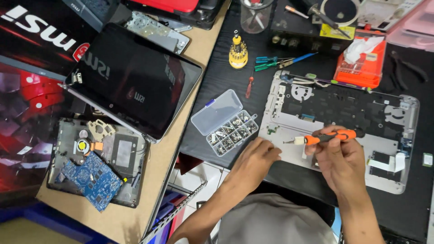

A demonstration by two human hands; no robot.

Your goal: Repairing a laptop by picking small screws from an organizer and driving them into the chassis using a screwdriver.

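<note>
Head view: we see the right hand (337, 158) closed around an orange-handled screwdriver (329, 136), its tip pointing left over the open silver laptop base (289, 144) on the dark counter (217, 81). The left hand (255, 156) rests fingers-down on the base's near-left corner, holding nothing that we can see (fingertips are partly tucked under).

Risks, as we judge them:
- The driver tip could slip off a small screw and scratch the board or a ribbon cable, since the tool is held at a shallow angle.
- A loose screw could roll off the base edge; the counter edge is near the left hand.
- The clear screw box (225, 123) sits open just beside the base, so an elbow nudge could spill it.
- The detached screen panel (135, 81) lies propped over other parts and could slide.

Counts:
- Hands: two.
- Orange screwdriver in hand: one.
- Screw box: one.
- Yellow bit holder (238, 52): one.
- Small red screwdriver (249, 86): one.
- Green-handled tweezers or pliers (271, 62): looks like two, hard to tell.
- Blue circuit board (92, 178): one.
- Orange tissue box (361, 61): one.
</note>
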